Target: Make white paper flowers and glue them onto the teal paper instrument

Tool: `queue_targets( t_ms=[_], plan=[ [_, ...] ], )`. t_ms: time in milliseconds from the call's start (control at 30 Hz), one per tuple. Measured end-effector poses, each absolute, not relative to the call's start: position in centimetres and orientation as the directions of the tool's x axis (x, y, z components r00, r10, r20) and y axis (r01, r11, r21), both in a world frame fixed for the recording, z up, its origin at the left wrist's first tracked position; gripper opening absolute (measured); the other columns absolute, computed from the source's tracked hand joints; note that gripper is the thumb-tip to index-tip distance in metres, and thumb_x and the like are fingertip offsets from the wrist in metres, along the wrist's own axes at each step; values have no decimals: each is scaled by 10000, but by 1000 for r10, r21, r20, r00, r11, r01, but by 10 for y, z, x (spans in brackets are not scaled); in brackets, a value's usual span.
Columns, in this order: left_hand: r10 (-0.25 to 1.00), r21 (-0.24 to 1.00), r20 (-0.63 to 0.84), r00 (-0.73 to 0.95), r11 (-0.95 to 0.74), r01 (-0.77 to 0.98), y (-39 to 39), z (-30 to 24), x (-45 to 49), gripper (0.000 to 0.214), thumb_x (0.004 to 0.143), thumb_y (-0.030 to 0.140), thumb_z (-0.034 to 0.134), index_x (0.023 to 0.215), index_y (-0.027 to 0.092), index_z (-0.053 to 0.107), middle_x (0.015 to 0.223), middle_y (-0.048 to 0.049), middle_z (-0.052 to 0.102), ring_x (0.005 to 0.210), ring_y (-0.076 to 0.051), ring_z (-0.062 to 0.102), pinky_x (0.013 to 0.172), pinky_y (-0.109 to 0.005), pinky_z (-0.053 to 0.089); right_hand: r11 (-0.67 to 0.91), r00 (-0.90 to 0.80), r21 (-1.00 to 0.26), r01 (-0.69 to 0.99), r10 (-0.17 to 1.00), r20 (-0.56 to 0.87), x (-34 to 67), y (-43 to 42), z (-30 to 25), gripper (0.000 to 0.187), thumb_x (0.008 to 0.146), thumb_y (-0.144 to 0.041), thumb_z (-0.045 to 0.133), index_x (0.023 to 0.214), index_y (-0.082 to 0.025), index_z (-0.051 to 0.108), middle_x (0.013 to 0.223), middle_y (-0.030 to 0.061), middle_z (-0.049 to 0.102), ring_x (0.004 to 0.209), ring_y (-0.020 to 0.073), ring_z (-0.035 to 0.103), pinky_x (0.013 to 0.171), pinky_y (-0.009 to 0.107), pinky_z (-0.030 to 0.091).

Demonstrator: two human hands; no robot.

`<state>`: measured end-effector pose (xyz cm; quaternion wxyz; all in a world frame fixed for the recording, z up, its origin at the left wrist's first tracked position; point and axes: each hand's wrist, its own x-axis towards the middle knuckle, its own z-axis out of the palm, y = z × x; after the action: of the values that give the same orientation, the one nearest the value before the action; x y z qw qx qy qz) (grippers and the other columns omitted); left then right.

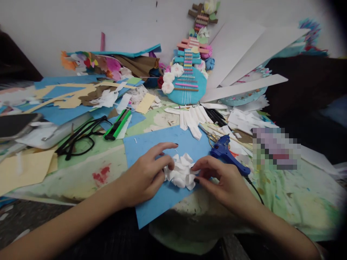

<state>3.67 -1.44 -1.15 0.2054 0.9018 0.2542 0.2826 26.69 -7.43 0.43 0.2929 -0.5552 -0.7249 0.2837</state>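
Observation:
A white paper flower (181,174) with many curled petals rests on a blue sheet of paper (148,213) at the table's front edge. My left hand (148,174) grips the flower's left side between thumb and bent fingers, its index finger stretched out above. From the right, my right hand (219,177) pinches a petal between thumb and index finger. Just beyond my right hand lies a blue glue gun (227,153), with scissors (210,135) beside it. Strips of white crepe paper (193,121) are spread past the blue sheet.
A green box cutter (118,124) and black glasses (81,142) lie to the left, near a phone (17,125). A turquoise guitar-shaped paper craft (187,86) with flowers leans on the wall. Coloured paper scraps (67,97) pile at back left. The glue gun's cord (256,189) hangs over the front.

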Motion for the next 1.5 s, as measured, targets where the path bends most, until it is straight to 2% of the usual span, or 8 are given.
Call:
queue_targets(
  t_ms=[133,233,367,733,900,1000,1333,1500],
  plan=[
    [514,495,402,758,-818,293,-18,-3,45,199,871,137,474,1036,188,573,1397,-120,404,1291,-234,406,1052,-407,384,196,-216,-743,640,974,71,266,-74,3,115,799,-147,619,907,-186,605,768,1,661,648,126,603,592,261,476],
    [440,457,402,803,-856,241,-21,-3,51,152,859,190,528,986,172,611,1404,-142,394,1311,-263,375,1072,-428,359,215,-238,-754,620,968,80,265,-75,3,116,792,-134,615,897,-180,598,756,-2,653,620,114,578,572,252,463],
    [437,429,431,789,-869,246,-22,-8,55,147,848,243,569,949,145,609,1381,-176,423,1311,-291,371,1073,-457,350,251,-225,-779,575,964,145,261,-78,2,112,784,-114,612,874,-177,596,748,-9,639,629,100,574,585,235,466],
    [587,669,374,718,-707,229,-18,-12,53,73,867,205,566,845,178,630,1203,-97,600,1116,-191,576,920,-343,482,264,-120,-796,545,964,237,244,-81,1,30,803,-174,618,825,-192,613,665,-28,617,537,91,542,491,219,424],
    [611,706,403,682,-682,194,-15,-11,55,70,844,154,580,849,189,641,1117,-65,656,1021,-166,623,876,-323,493,351,-105,-686,637,921,374,256,-69,6,143,836,-164,570,948,-211,646,905,24,692,828,156,615,735,301,498],
    [625,724,392,675,-662,193,-15,-12,54,84,831,135,595,836,193,655,1109,-57,660,1016,-167,625,884,-329,484,385,-187,-696,606,919,346,261,-60,4,229,855,-149,532,1049,-224,628,1056,43,688,1005,184,609,872,368,490],
    [718,748,370,590,-607,269,-12,-11,49,73,827,156,619,818,198,678,980,-44,654,973,-178,605,881,-356,461,382,-248,-746,545,924,291,255,-67,-6,231,795,-71,579,961,-215,651,1062,48,678,1015,167,624,891,346,484],
    [756,789,324,569,-548,279,-13,-13,48,53,849,178,591,828,194,637,1077,-51,674,1036,-187,607,918,-374,457,405,-263,-716,568,914,309,255,-71,-6,229,809,-73,557,953,-216,664,1084,60,665,1017,167,628,883,338,493]
  ],
)
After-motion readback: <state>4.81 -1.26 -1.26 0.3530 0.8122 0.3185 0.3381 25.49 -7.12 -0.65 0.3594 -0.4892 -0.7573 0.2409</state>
